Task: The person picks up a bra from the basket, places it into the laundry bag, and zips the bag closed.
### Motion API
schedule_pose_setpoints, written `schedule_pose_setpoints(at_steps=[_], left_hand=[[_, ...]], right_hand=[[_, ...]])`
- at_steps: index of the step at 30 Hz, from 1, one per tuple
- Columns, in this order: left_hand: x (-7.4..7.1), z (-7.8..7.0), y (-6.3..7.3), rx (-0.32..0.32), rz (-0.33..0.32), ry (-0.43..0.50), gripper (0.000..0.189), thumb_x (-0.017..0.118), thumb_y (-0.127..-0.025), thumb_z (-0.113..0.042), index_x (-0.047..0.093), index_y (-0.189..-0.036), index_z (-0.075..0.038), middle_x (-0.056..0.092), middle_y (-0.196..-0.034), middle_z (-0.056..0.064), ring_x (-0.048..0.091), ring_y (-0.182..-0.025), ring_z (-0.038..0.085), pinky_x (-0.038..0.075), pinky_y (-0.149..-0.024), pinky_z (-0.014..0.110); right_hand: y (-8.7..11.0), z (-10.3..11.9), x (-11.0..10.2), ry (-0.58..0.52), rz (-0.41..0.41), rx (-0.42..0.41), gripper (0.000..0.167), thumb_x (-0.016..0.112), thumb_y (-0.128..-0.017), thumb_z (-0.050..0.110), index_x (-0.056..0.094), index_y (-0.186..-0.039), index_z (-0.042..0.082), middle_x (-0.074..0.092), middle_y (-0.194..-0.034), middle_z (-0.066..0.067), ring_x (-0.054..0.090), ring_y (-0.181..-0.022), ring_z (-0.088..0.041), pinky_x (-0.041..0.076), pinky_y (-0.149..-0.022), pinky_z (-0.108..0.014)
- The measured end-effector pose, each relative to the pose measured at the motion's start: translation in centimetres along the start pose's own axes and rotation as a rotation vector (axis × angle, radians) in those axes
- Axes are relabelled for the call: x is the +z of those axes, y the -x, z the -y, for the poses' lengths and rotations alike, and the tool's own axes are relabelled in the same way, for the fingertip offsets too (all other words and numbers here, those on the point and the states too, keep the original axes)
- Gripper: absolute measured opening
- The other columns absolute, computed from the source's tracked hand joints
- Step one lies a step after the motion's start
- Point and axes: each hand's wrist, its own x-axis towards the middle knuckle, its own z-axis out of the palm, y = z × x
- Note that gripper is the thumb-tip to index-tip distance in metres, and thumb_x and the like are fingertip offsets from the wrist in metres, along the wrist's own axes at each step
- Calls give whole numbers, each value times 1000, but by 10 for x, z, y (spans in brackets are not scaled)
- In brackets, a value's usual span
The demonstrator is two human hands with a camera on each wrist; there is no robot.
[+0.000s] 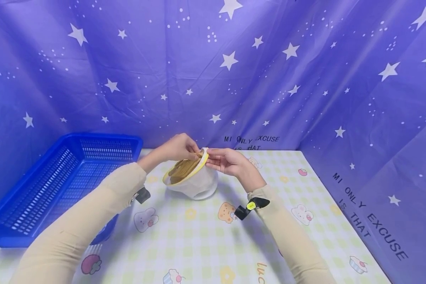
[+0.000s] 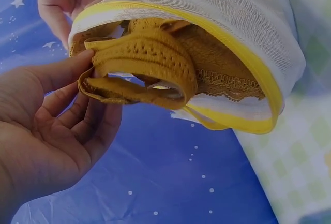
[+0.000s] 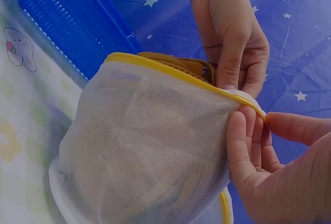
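A white mesh laundry bag [image 1: 195, 190] with a yellow-edged mouth stands tilted on the table, its opening towards the left. Inside it lies a mustard-brown lace bra [image 2: 145, 53], partly hidden by the mesh. With thumb and fingers, my left hand [image 1: 180, 146] pinches a folded band of the bra at the bag's mouth. My right hand [image 1: 231, 161] grips the yellow rim between thumb and fingers on the other side, as the right wrist view shows [image 3: 289, 167].
A blue plastic basket [image 1: 108, 136] with slotted walls stands to the left, partly behind my left sleeve. The table wears a green-and-white checked cloth [image 1: 198, 244] with cartoon prints. A purple-blue curtain [image 1: 184, 71] with stars hangs behind and at the sides.
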Motion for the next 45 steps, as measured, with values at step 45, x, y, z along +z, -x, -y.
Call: schedule_pose_setpoints(at_steps=[45], left_hand=[[-4,18,12,-125,184,-88,42,83,-83,-13,68,-119,2,72,-110,18,68,-101,29,58,-88,37]], right_hand=[[1,2,4,29,-45,1,25,51,-103,1,71,-90,8,72,-85,-5,70,-75,-15,62,-75,-25]])
